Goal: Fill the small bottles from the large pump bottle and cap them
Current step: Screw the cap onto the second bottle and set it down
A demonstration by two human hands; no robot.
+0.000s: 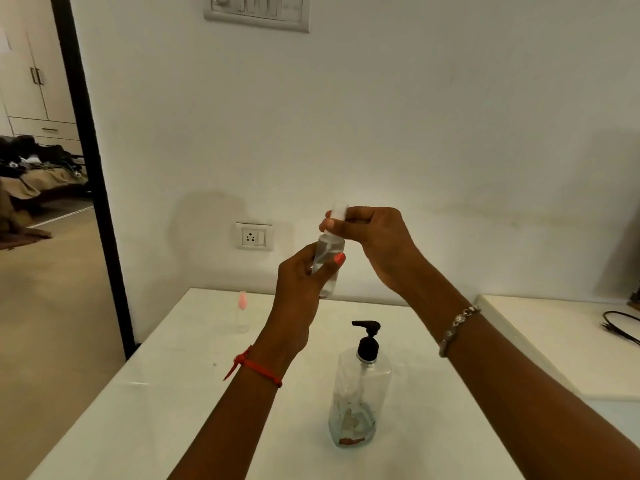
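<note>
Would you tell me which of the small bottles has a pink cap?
The standing bottle at far left on the table; the held bottle has a white cap.

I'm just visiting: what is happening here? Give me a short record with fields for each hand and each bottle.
left hand: grips small clear bottle, held above the white table
right hand: pinches white cap at that bottle's top
pump bottle: upright on table, black pump, untouched
pink-capped bottle: upright near table's far left edge, untouched
</note>
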